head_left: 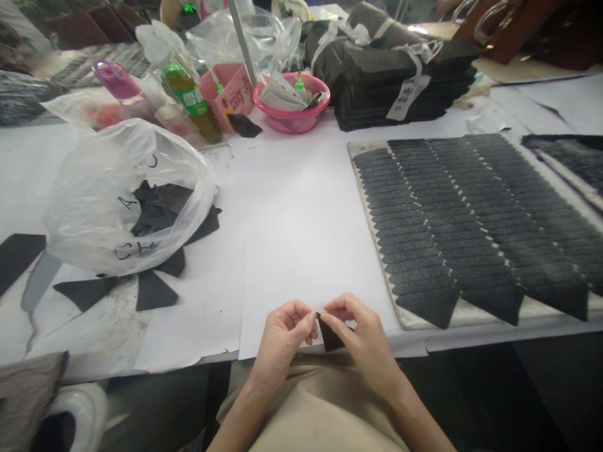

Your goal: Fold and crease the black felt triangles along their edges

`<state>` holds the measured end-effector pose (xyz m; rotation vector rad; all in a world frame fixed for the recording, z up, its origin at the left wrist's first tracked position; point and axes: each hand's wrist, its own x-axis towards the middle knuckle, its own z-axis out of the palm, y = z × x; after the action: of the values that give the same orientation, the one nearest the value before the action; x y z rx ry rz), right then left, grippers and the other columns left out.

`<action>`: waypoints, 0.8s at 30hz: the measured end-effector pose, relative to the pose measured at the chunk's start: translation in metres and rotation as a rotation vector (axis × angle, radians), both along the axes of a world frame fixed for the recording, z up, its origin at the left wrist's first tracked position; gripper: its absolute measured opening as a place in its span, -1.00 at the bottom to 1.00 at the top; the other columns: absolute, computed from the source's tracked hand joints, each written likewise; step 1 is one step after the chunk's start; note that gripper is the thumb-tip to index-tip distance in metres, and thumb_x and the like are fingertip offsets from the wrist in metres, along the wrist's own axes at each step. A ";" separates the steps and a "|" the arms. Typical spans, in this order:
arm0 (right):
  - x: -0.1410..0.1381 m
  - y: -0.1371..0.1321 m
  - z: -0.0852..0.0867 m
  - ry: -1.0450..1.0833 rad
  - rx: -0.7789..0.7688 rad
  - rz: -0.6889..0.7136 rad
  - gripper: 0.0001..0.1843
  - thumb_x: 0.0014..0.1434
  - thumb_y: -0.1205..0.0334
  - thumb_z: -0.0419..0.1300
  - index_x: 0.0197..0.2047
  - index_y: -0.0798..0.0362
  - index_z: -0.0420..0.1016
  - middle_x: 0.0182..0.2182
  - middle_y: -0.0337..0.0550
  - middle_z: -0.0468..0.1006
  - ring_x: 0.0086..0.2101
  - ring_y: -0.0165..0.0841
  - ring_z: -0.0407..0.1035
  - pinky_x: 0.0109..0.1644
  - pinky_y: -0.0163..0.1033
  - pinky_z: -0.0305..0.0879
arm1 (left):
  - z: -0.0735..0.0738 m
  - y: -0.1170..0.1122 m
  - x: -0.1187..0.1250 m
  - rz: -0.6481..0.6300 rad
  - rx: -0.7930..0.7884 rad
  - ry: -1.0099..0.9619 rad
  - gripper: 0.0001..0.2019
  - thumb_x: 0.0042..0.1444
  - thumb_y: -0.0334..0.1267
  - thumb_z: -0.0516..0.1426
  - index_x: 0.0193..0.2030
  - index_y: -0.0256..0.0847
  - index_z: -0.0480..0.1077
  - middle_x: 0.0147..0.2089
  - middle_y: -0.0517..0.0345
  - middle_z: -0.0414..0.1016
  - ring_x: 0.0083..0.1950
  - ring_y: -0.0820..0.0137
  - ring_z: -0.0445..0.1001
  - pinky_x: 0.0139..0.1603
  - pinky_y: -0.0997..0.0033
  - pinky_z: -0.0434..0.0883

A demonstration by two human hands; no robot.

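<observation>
Facing open paper (292,220), fingers (302,328) pinch black material (331,339) by the table edge (414,343).

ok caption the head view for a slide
Left hand and right hand meet at a small black piece between a plastic bag of cutouts and a board of dark pieces.

Workshop: cut black pieces (502,213) in rows, tied black stack (372,88), blurred, perhaps handbags (532,31).

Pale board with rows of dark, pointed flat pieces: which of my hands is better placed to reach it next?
Probably your right hand, though it holds a small flat black piece: it's nearer the pale board than your left hand.
</observation>
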<state>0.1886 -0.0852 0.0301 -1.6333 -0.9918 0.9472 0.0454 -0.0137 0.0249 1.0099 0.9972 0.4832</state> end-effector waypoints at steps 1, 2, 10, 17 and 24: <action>-0.002 0.000 -0.001 -0.121 0.067 -0.052 -0.92 0.23 0.23 0.21 -0.29 0.04 0.45 -0.34 -0.22 0.45 -0.29 -0.37 0.35 -0.17 -0.28 0.25 | 0.000 -0.001 0.001 0.021 0.017 0.006 -0.80 0.12 -0.20 0.20 -0.44 -0.27 0.38 -0.53 0.23 0.41 -0.50 0.54 0.30 -0.44 0.55 0.29; -0.004 -0.001 -0.002 -0.237 0.122 -0.090 -0.95 0.23 0.26 0.21 -0.29 0.03 0.44 -0.32 -0.20 0.45 -0.25 -0.35 0.35 -0.14 -0.25 0.25 | 0.000 -0.002 0.001 0.041 0.038 0.018 -0.79 0.12 -0.19 0.20 -0.43 -0.27 0.38 -0.53 0.24 0.40 -0.49 0.54 0.30 -0.43 0.56 0.29; -0.020 -0.003 -0.003 -0.490 0.247 -0.114 -0.96 0.25 0.34 0.20 -0.27 0.02 0.43 -0.39 -0.23 0.50 -0.34 -0.37 0.36 -0.22 -0.24 0.22 | 0.000 -0.011 0.004 0.142 0.160 0.069 -0.80 0.12 -0.19 0.20 -0.43 -0.26 0.39 -0.52 0.26 0.38 -0.48 0.54 0.29 -0.44 0.56 0.29; -0.030 -0.004 -0.007 -0.403 0.207 -0.135 -0.96 0.26 0.30 0.19 -0.27 0.01 0.43 -0.39 -0.26 0.51 -0.37 -0.40 0.39 -0.24 -0.28 0.25 | 0.002 -0.012 0.007 0.171 0.195 0.074 -0.81 0.12 -0.22 0.20 -0.45 -0.26 0.39 -0.52 0.28 0.36 -0.49 0.56 0.26 -0.43 0.58 0.28; -0.030 -0.006 -0.007 -0.468 0.158 -0.157 -0.96 0.26 0.29 0.19 -0.27 0.01 0.42 -0.40 -0.28 0.51 -0.39 -0.41 0.39 -0.26 -0.30 0.24 | 0.000 -0.016 0.004 0.129 0.339 0.124 -0.86 0.14 -0.27 0.18 -0.41 -0.24 0.44 -0.46 0.23 0.42 -0.40 0.49 0.31 -0.35 0.53 0.30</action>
<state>0.1589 -0.0912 0.0235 -1.8050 -1.1923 0.3734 0.0489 -0.0296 0.0244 1.2947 1.1192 0.7200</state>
